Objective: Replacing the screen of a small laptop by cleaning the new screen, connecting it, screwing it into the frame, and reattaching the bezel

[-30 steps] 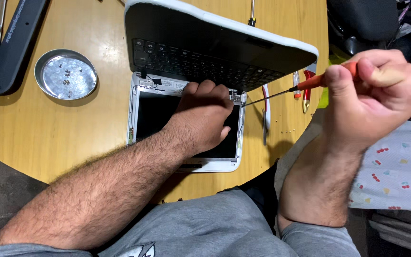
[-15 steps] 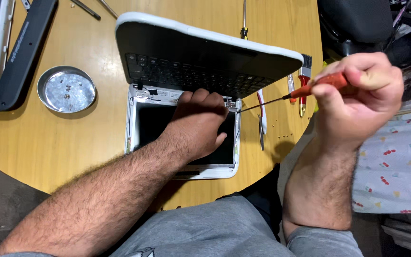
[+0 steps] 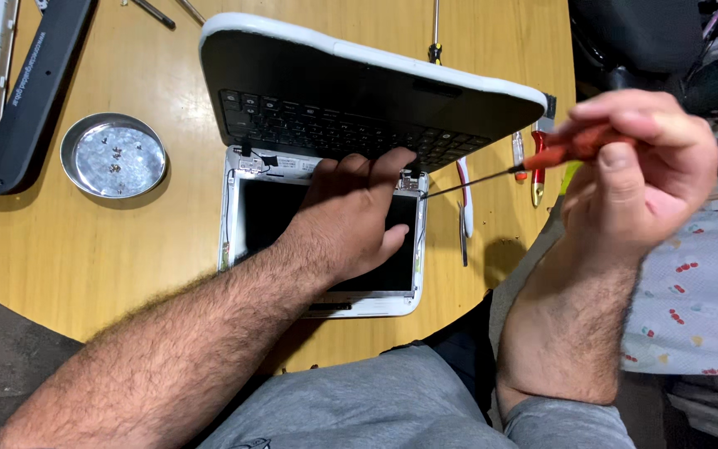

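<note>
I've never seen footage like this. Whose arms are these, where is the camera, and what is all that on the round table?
The camera sits on a person's head and looks down, so both arms are their own. The left hand presses on the screen part of a small white laptop lying opened up on the wooden table. The right hand holds a red-handled screwdriver, its tip at the laptop's hinge. A round metal dish with tiny screws sits to the left, beside a dark flat part. More tools lie to the right.

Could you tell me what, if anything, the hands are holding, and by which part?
The right hand holds a screwdriver by its orange handle. The left hand grips nothing; it lies flat on the laptop screen.
</note>
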